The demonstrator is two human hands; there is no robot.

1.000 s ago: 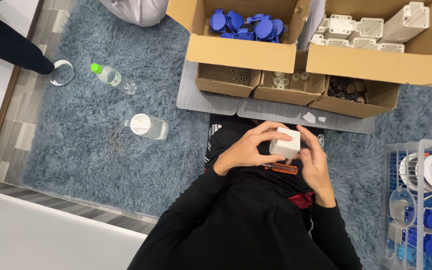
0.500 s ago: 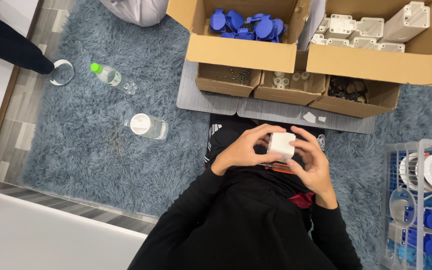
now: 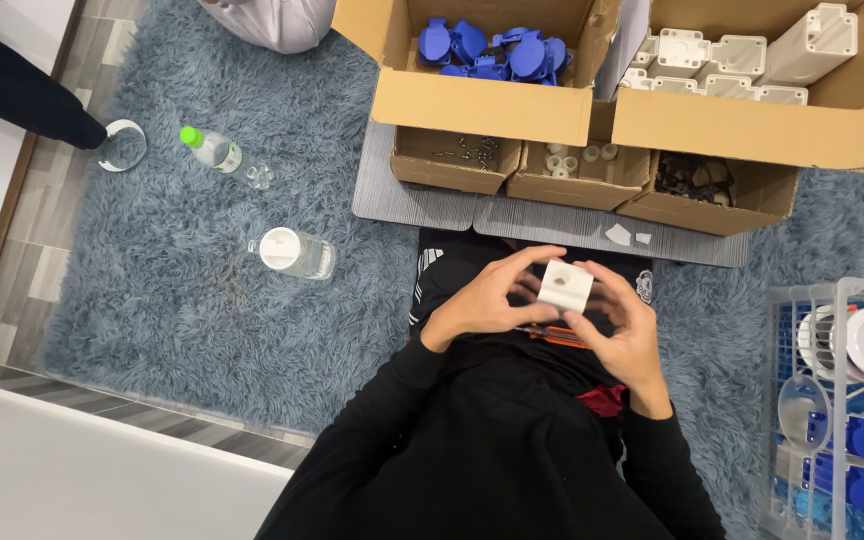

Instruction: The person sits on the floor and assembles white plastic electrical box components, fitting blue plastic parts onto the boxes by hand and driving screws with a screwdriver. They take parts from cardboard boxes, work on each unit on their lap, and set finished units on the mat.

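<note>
Two cardboard boxes (image 3: 492, 105) are sitting on the grey rug (image 3: 202, 300) ahead. The left hand (image 3: 482, 300) and right hand (image 3: 622, 335) are both clamping a small white block (image 3: 565, 286) between their fingertips, above the lap.

A shaggy blue-grey rug (image 3: 152, 300) covers the floor. On it lie two bottles (image 3: 294, 252) (image 3: 220, 155), a grey mat (image 3: 422, 200) bearing cardboard boxes (image 3: 487, 100), and a white crate (image 3: 832, 400).
</note>
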